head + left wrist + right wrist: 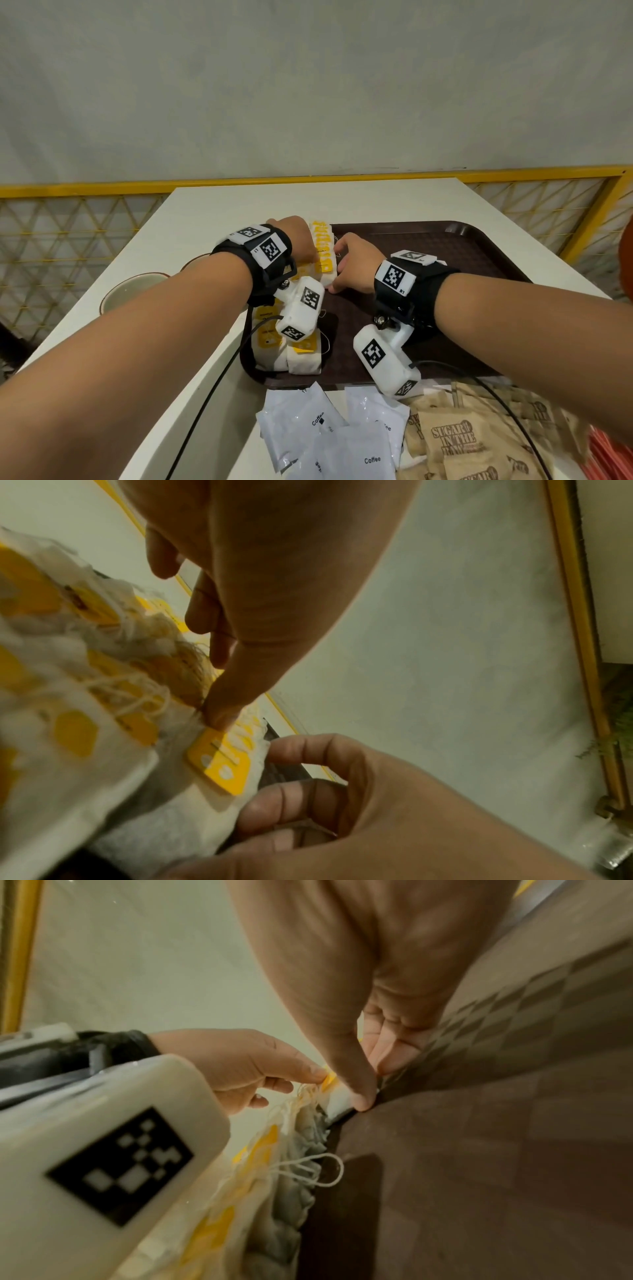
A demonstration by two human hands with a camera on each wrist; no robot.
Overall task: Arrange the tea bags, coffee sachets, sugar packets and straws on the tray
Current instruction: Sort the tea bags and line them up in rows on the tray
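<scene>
A brown tray (445, 267) lies on the white table. Tea bags with yellow tags stand in rows along its left side. Both hands are at the far stack of tea bags (323, 253). My left hand (301, 240) holds its left side, pinching a yellow tag (222, 764) under the thumb. My right hand (342, 263) grips its right side, thumb down at the tray floor (479, 1150) and fingers curled at the far end. White coffee sachets (342, 442) and brown sugar packets (452, 438) lie in loose piles on the table in front of the tray. Reddish straws (609, 455) show at the bottom right corner.
More tea bags (270, 342) fill the tray's near left corner, partly under the left wrist camera. Two cups (133, 294) stand on the table left of the tray. A yellow lattice railing (548, 205) runs behind the table. The right part of the tray is bare.
</scene>
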